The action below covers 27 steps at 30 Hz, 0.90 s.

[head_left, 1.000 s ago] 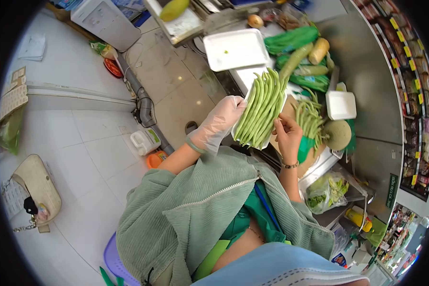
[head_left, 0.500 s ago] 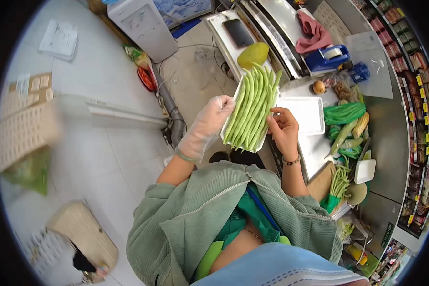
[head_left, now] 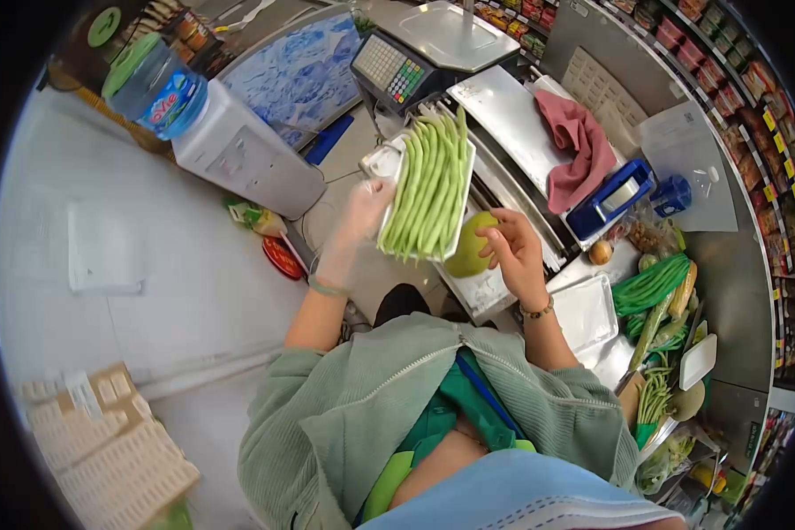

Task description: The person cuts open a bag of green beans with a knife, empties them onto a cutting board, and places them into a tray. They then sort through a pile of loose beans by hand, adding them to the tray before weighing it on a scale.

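One tray of green beans [head_left: 428, 190], just in front of the scale [head_left: 424, 44].
My gloved left hand [head_left: 358, 216] grips its near-left edge, fingers clamped; my right hand [head_left: 508, 252] hangs loosely curled beside it. I judge it light, flimsy, beans loose: support it underneath, level.

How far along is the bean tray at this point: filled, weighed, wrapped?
Filled: the white tray is full of green beans laid lengthwise. In hand: the gloved left hand holds it in the air short of the scale; the bare right hand rests by a green fruit. Left, by the look of it: weighing, since the scale platform is bare, and wrapping, since no film shows over the beans.
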### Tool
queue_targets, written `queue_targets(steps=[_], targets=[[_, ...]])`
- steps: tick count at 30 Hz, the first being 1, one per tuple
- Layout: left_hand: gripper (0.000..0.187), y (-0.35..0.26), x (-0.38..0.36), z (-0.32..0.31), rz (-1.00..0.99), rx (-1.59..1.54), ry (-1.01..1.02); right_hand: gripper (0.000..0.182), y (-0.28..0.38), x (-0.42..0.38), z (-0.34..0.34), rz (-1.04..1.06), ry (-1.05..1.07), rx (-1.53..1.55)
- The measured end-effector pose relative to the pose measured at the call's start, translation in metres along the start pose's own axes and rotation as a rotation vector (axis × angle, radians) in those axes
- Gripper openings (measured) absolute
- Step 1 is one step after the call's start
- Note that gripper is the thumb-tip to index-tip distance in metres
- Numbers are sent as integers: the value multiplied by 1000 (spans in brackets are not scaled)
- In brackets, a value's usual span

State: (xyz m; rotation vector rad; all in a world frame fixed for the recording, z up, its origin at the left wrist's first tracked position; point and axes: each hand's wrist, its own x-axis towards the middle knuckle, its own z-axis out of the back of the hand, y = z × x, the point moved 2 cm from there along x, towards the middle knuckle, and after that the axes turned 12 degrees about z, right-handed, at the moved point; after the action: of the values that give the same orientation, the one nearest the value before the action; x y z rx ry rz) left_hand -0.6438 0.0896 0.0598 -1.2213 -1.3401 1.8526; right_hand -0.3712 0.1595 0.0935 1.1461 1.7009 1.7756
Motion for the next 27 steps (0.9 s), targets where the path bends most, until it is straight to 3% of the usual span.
queue_targets(steps=[5,8,9,12,13,14,17,20,24,27], targets=[[28,-50,135,36,-194,135,-17,31,-23,4,15,-105,-123,-155],[30,-74,228,48,-205,284,-108,27,-18,-5,11,-107,-283,-288],[30,-62,282,50,-255,238,-196,27,-14,-9,9,-139,-339,-324],[29,-83,355,41,-138,248,-233,26,-11,-25,-7,-202,-536,-387],[29,-80,381,30,-179,-77,-213,26,-10,-28,-15,-223,-584,-408],[29,-76,403,26,-183,-93,-203,26,-10,-32,-24,-244,-631,-427],[29,-90,430,18,-201,-158,-186,24,-21,-38,-53,-249,-672,-500],[30,-102,445,2,-223,-303,-183,21,-23,-28,-79,-217,-571,-690],[31,-129,404,3,-236,-227,-189,21,-7,-2,-105,-220,-489,-778],[32,-114,420,5,-230,-202,-130,21,-10,1,-109,-224,-474,-805]])
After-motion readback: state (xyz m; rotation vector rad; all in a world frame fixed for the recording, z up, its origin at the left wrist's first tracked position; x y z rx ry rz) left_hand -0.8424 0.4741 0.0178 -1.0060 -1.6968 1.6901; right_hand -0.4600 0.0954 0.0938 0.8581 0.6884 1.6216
